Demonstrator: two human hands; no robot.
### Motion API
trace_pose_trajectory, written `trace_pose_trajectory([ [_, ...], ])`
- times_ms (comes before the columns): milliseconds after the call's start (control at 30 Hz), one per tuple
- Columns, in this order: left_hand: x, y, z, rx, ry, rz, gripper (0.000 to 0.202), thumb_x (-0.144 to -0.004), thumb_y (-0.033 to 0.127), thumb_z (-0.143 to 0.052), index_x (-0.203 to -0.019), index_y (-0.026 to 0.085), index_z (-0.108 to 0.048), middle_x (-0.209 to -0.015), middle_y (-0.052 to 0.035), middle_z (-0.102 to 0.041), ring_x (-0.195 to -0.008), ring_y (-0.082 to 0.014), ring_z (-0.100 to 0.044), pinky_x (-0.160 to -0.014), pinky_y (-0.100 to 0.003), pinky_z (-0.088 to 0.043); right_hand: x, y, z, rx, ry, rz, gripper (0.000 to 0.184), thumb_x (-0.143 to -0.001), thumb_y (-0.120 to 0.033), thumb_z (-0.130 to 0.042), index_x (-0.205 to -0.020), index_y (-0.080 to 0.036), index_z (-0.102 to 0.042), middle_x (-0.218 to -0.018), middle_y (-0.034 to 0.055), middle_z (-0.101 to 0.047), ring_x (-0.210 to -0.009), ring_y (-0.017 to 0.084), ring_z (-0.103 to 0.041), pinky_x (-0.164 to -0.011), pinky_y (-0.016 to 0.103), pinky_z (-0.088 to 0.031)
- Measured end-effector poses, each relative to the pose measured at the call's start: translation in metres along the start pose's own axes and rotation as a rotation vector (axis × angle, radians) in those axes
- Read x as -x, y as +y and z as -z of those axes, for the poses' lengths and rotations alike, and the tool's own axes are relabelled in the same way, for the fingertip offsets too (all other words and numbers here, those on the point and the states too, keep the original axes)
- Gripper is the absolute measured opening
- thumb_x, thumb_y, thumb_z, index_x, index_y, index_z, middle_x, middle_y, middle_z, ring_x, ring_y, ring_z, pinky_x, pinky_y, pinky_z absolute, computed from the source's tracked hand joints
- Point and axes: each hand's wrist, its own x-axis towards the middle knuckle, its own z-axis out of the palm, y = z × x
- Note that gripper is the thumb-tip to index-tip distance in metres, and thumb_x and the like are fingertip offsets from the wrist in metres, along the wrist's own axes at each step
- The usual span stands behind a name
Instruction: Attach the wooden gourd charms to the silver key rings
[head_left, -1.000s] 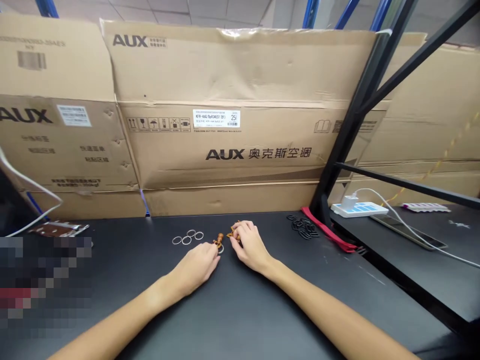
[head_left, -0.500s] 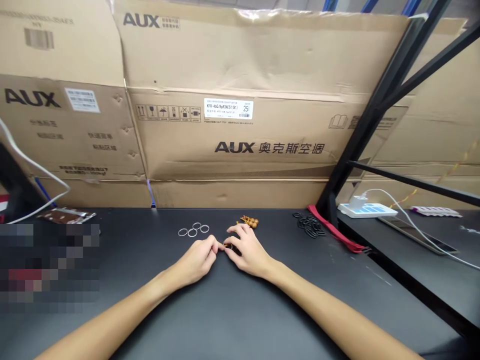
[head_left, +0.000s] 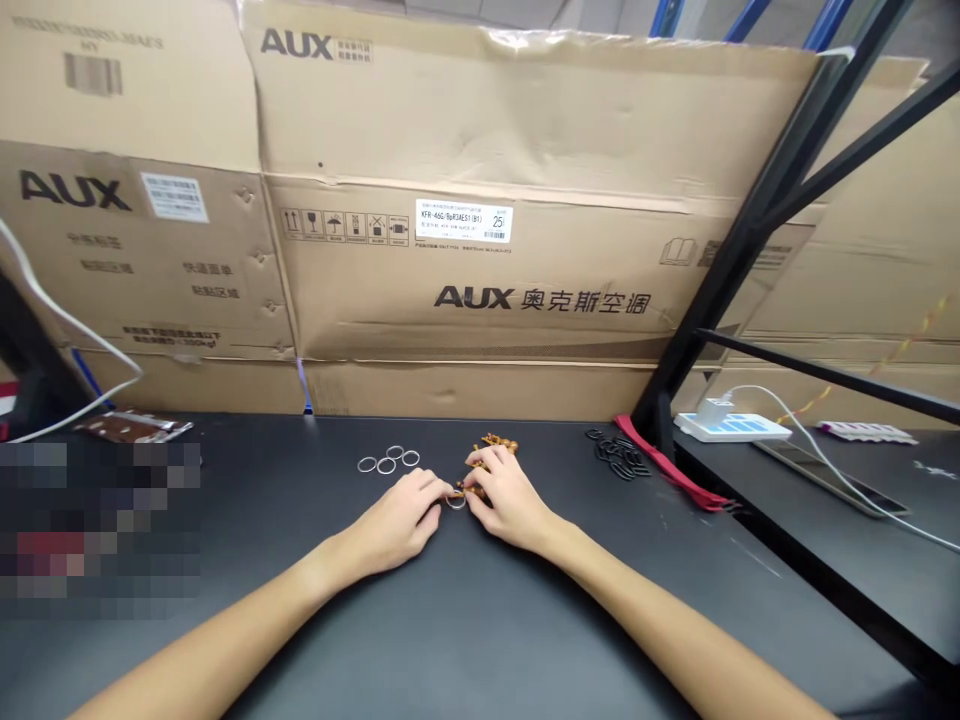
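The fingers (head_left: 480,478) of the right hand (head_left: 510,497) curl shut on a brown wooden bead charm (head_left: 493,446) lying on the surface (head_left: 540,610). The fingers (head_left: 429,490) of the left hand (head_left: 394,522) bend in beside a silver ring (head_left: 456,503) at the charm's lower end; whether they grip it is hard to tell. Four more silver rings (head_left: 387,460) lie farther left. To the right are black rings (head_left: 619,456) and a red strap (head_left: 671,468). AUX cardboard boxes (head_left: 465,290) stand behind.
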Motion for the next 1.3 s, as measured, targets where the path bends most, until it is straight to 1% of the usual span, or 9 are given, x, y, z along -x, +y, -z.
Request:
trace_pose_trajectory([
  [133, -0.0017, 0.0023, 0.0004, -0.072, 0.007, -0.022, 0.017, -0.091, 0.018, -0.045, -0.098, 0.020, -0.061, -0.095, -0.0054, -0.055, -0.090, -0.0185, -0.053, -0.084, -0.032, -0.046, -0.0011, -0.0048, -0.0062, -0.102, 0.018, 0.003, 0.007, -0.085, -0.016, -0.052, -0.084, -0.018, -0.059, -0.101, 0.0098, -0.056, -0.099, 0.023, -0.047, -0.091, 0.042, -0.043],
  [300, -0.0041, -0.0012, -0.0025, -0.063, 0.030, -0.013, 0.011, -0.091, 0.025, -0.051, -0.086, 0.019, -0.058, -0.090, -0.0039, -0.054, -0.085, -0.0180, -0.051, -0.080, -0.032, -0.046, -0.0033, -0.0092, -0.0072, -0.255, 0.091, -0.038, 0.008, -0.086, -0.015, -0.050, -0.082, -0.019, -0.055, -0.094, 0.0084, -0.056, -0.091, 0.022, -0.049, -0.085, 0.042, -0.044],
  [467, -0.0055, -0.0048, -0.0050, -0.072, 0.043, 0.010, 0.019, -0.086, 0.031, -0.059, -0.075, 0.018, -0.053, -0.088, -0.0033, -0.052, -0.083, -0.0184, -0.050, -0.077, -0.033, -0.045, -0.0039, -0.0095, -0.0045, -0.333, 0.091, -0.069, 0.007, -0.087, -0.017, -0.050, -0.083, -0.020, -0.054, -0.093, 0.0072, -0.057, -0.091, 0.022, -0.050, -0.085, 0.041, -0.044],
  [633, -0.0050, -0.0045, -0.0043, -0.076, 0.045, -0.004, 0.017, -0.092, 0.023, -0.050, -0.076, 0.018, -0.052, -0.090, -0.0041, -0.052, -0.084, -0.0181, -0.050, -0.079, -0.034, -0.045, -0.0034, -0.0071, -0.0035, -0.325, 0.105, -0.076, 0.008, -0.086, -0.017, -0.049, -0.080, -0.020, -0.053, -0.091, 0.0076, -0.057, -0.090, 0.022, -0.050, -0.085, 0.043, -0.043],
  [933, -0.0036, -0.0022, 0.0017, -0.038, 0.021, -0.044, 0.013, -0.093, 0.017, -0.044, -0.082, 0.018, -0.050, -0.099, -0.0058, -0.051, -0.090, -0.0180, -0.050, -0.085, -0.034, -0.046, -0.0019, -0.0024, -0.0034, -0.230, 0.083, -0.080, 0.007, -0.084, -0.015, -0.051, -0.080, -0.019, -0.055, -0.093, 0.0085, -0.058, -0.094, 0.023, -0.050, -0.087, 0.043, -0.043],
  [1033, -0.0031, -0.0024, 0.0019, -0.029, 0.023, -0.050, 0.013, -0.093, 0.016, -0.042, -0.085, 0.019, -0.052, -0.102, -0.0063, -0.051, -0.093, -0.0185, -0.050, -0.087, -0.034, -0.045, 0.0001, -0.0034, -0.0028, -0.163, 0.059, -0.061, 0.008, -0.083, -0.015, -0.053, -0.087, -0.019, -0.058, -0.097, 0.0086, -0.057, -0.096, 0.023, -0.049, -0.089, 0.043, -0.043],
  [1133, -0.0027, -0.0035, 0.0007, -0.025, 0.024, -0.038, 0.012, -0.092, 0.016, -0.044, -0.087, 0.019, -0.053, -0.104, -0.0063, -0.050, -0.095, -0.0186, -0.049, -0.089, -0.035, -0.044, 0.0014, -0.0059, -0.0018, -0.135, 0.023, -0.017, 0.015, -0.083, -0.021, -0.058, -0.098, -0.020, -0.061, -0.103, 0.0088, -0.056, -0.098, 0.023, -0.048, -0.091, 0.043, -0.042],
  [1233, -0.0024, -0.0045, 0.0000, -0.023, 0.012, -0.023, 0.012, -0.092, 0.017, -0.044, -0.087, 0.019, -0.054, -0.105, -0.0061, -0.050, -0.097, -0.0190, -0.049, -0.090, -0.035, -0.044, 0.0014, -0.0074, -0.0021, -0.111, -0.005, 0.027, 0.010, -0.086, -0.026, -0.057, -0.091, -0.021, -0.064, -0.106, 0.0091, -0.055, -0.100, 0.024, -0.047, -0.091, 0.044, -0.042],
  [1300, -0.0020, -0.0050, 0.0001, -0.014, 0.007, -0.016, 0.012, -0.092, 0.019, -0.045, -0.086, 0.019, -0.055, -0.105, -0.0061, -0.050, -0.098, -0.0195, -0.049, -0.091, -0.036, -0.044, 0.0008, -0.0071, -0.0029, -0.111, -0.007, 0.036, 0.012, -0.089, -0.024, -0.053, -0.086, -0.021, -0.064, -0.105, 0.0087, -0.055, -0.100, 0.024, -0.047, -0.092, 0.044, -0.041],
])
